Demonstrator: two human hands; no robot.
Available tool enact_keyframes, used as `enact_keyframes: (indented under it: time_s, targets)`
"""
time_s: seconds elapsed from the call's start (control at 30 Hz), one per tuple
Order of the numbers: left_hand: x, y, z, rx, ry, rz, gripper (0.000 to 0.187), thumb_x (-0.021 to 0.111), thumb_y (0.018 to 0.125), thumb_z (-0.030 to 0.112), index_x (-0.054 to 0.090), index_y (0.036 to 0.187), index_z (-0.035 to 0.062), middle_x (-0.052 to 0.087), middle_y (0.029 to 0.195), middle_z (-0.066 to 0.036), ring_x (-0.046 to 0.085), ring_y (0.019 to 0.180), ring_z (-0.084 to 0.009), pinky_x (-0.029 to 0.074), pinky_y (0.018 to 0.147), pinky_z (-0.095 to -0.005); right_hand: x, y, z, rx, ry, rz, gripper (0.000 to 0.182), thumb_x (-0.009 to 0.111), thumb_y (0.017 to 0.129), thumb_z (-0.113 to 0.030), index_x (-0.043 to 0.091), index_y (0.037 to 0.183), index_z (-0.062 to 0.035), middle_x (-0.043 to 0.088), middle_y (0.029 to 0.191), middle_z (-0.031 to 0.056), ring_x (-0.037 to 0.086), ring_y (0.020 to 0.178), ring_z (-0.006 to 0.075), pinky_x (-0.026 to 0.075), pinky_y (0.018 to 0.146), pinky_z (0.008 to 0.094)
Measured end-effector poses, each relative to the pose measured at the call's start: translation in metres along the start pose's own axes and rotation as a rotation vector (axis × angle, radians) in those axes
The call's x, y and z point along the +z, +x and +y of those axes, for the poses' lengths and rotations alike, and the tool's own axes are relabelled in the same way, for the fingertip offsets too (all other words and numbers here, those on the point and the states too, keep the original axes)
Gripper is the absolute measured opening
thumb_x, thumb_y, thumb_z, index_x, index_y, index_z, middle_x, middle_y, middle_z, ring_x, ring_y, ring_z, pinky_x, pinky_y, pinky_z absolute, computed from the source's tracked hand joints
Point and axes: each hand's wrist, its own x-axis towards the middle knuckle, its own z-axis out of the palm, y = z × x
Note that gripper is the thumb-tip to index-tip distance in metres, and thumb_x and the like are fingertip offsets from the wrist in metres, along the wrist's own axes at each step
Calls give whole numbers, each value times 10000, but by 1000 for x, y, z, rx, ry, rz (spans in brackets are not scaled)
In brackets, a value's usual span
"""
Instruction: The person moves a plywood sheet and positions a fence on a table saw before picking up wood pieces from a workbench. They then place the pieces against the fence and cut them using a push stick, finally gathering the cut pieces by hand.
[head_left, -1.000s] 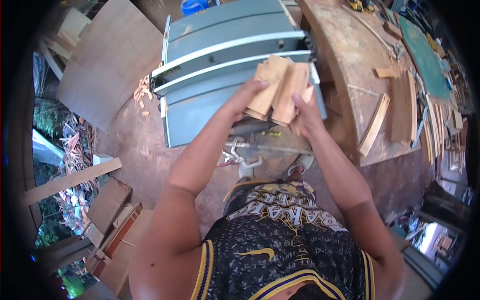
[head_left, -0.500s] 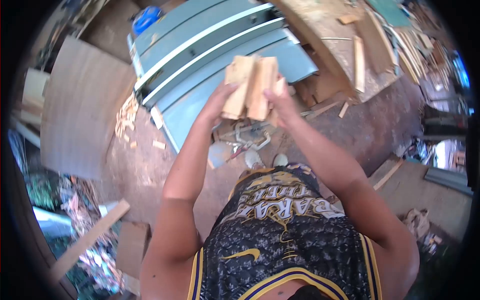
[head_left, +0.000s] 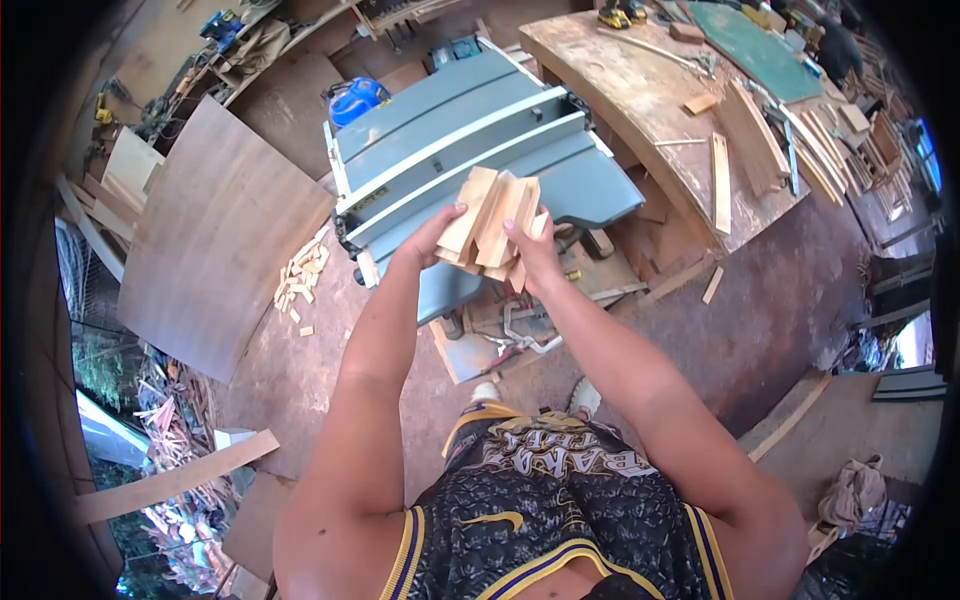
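Between my two hands is a bundle of short wooden blocks [head_left: 493,225], pale and stacked with their ends roughly together. My left hand [head_left: 432,237] grips the bundle's left side, thumb on top. Around the right side wraps my right hand [head_left: 534,252], its thumb over the upper face. The undersides of the blocks and most of my fingers are hidden. Just beyond, and partly behind the blocks, stands a blue-grey table saw [head_left: 450,115] with a long fence [head_left: 385,185] across it.
A workbench [head_left: 590,70] with boards stands at the right. A large plywood sheet [head_left: 215,235] leans at the left, beside a pile of small wood offcuts [head_left: 300,272] on the floor. Clamps [head_left: 520,335] lie near my feet. A blue rounded object [head_left: 357,100] sits behind the saw.
The view has tilted up, showing more of the saw and workbench. My hands, still holding the blocks, sit lower in the picture, and the bundle has fanned slightly.
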Motion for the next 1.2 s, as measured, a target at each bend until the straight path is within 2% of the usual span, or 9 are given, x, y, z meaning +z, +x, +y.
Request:
enact_keyframes:
  time_s: [0.13, 0.3, 0.47, 0.5, 0.57, 0.73, 0.97, 1.03, 1.2]
  targets:
    - [-39, -16, 4, 24, 39, -25, 684, 622, 825, 525, 514, 1290, 36, 621, 1207, -133, 640, 1049, -233, 497, 942, -366, 29, 0, 33, 15, -31, 28, 1047, 786, 783, -181, 37, 1510, -99, 363, 1408, 174, 416, 1279, 285, 416, 1022, 432]
    - [-119, -13, 7, -36, 77, -232, 607, 589, 881, 425, 470, 1321, 25, 594, 1237, -156, 621, 1075, -240, 494, 937, -376, 74, -9, 96, -69, 52, 49, 996, 753, 804, -182, 55, 1510, -102, 357, 1409, 171, 399, 1295, 303, 416, 1033, 451]
    - [-157, -19, 8, -44, 79, -317, 497, 582, 890, 335, 469, 1255, 17, 607, 1138, -132, 634, 1014, -224, 521, 883, -364, 93, -19, 128, -145, 63, 122, 854, 644, 875, -183, 67, 1500, -107, 406, 1372, 162, 466, 1244, 308, 443, 1018, 475]
    - [-159, -20, 10, -38, 91, -300, 488, 576, 894, 323, 467, 1261, 20, 599, 1160, -138, 630, 1025, -222, 524, 877, -369, 95, -20, 128, -161, 71, 140, 854, 644, 875, -183, 67, 1500, -107, 406, 1372, 162, 466, 1244, 308, 443, 1018, 475]
    - [-159, -20, 10, 0, 66, -330, 479, 570, 900, 312, 461, 1264, 19, 588, 1161, -134, 626, 1029, -224, 524, 880, -372, 95, -22, 122, -108, 119, 223, 660, 611, 881, -274, 260, 1419, -124, 453, 1320, 145, 524, 1193, 318, 479, 986, 512]
    - [-166, -4, 3, 18, 63, -387, 475, 570, 903, 299, 443, 1259, 12, 576, 1142, -131, 624, 1021, -229, 527, 878, -377, 91, -21, 113, -184, 65, 245, 624, 588, 902, -294, 266, 1410, -126, 467, 1286, 151, 530, 1186, 335, 487, 958, 564]
    - [-179, -7, 23, 31, -10, -451, 491, 567, 895, 270, 418, 1297, 31, 576, 1144, -134, 643, 974, -236, 556, 851, -369, 57, -5, 86, -230, 73, 356, 577, 574, 922, -294, 287, 1395, -129, 487, 1246, 140, 550, 1139, 321, 506, 925, 546]
    - [-180, -16, 33, 111, -53, -494, 542, 564, 882, 266, 400, 1352, 51, 573, 1181, -147, 627, 1025, -255, 552, 860, -391, 55, -1, 69, -260, 78, 368, 569, 588, 921, -274, 295, 1383, -116, 500, 1227, 141, 563, 1115, 314, 520, 900, 537]
    - [-151, -29, 61, 48, -80, -428, 611, 599, 847, 294, 398, 1367, 44, 574, 1202, -155, 620, 1052, -273, 546, 870, -419, 33, 39, 34, -373, 114, 366, 544, 705, 847, -194, 377, 1270, -96, 527, 1140, 112, 583, 1044, 279, 538, 853, 478]
